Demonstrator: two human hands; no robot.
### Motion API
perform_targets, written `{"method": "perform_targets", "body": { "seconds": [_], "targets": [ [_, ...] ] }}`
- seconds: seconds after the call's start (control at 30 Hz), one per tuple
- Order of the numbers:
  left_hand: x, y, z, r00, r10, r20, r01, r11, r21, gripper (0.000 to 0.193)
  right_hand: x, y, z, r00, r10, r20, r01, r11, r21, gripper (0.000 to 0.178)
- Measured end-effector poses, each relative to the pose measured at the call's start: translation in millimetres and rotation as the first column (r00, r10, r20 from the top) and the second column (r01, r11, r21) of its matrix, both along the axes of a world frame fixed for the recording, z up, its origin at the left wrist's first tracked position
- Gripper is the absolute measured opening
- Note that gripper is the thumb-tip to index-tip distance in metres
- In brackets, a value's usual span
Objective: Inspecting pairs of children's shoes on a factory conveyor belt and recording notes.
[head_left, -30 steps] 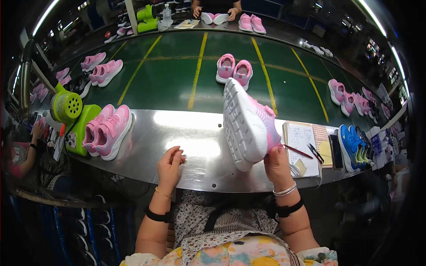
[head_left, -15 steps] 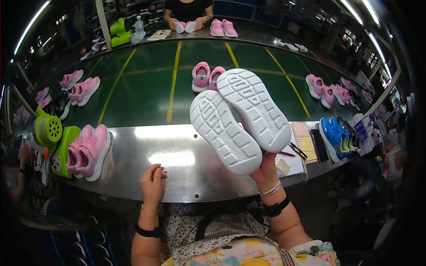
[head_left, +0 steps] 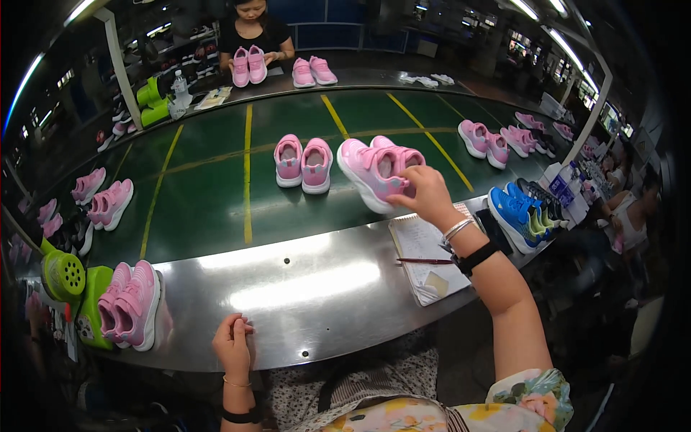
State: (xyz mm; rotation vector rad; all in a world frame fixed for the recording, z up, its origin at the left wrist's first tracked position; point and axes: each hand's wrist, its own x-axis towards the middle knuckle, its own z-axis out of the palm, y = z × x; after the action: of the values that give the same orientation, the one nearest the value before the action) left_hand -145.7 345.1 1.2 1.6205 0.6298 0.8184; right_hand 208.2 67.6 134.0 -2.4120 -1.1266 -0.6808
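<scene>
"Pink sneakers, held pair: position?"

"Over the near side of the green belt, toes up and leftward. Contact with the belt: cannot tell."

"State of hands?"

"Right hand: thumb and fingers pinching the pair at the heel. Left hand: at the metal table's front edge, fingers loosely curled; whether thumb meets fingertips, cannot tell."

"Adjacent items?"

"Second pink pair upright on the belt, just left. Notebook bearing a dark red pen, near the right wrist. Blue shoes farther right. Third pink pair beside a green machine, table's left end."

"Beyond?"

"Co-worker across the belt, holding another pink pair."
</scene>
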Motion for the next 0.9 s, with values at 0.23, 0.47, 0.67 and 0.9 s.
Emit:
{"method": "perform_targets", "body": {
  "seconds": [0.23, 0.47, 0.67, 0.9],
  "targets": [
    [1.0, 0.8, -1.5, 0.999, 0.012, -0.048, -0.007, 0.996, 0.087, 0.015, 34.3, 26.8, -42.8, 0.995, -0.067, -0.069, 0.053, 0.982, -0.179, 0.054],
    [2.2, -1.0, 1.7, 0.995, -0.003, -0.096, 0.014, 0.994, 0.111, 0.014, 33.0, 140.1, -73.0, 0.992, 0.078, -0.095, -0.089, 0.989, -0.117, 0.059],
    [1.8, 0.5, 4.8, 0.983, 0.004, -0.185, 0.041, 0.971, 0.237, 0.016, 75.0, 215.4, -84.4, 0.986, -0.108, -0.124, 0.078, 0.971, -0.227, 0.061],
    [2.9, -0.7, 8.4, 0.986, 0.005, -0.168, 0.028, 0.981, 0.192, 0.016, 70.9, 219.3, -101.2, 0.97, -0.126, -0.208, 0.101, 0.986, -0.129, 0.034]
  ]
}}
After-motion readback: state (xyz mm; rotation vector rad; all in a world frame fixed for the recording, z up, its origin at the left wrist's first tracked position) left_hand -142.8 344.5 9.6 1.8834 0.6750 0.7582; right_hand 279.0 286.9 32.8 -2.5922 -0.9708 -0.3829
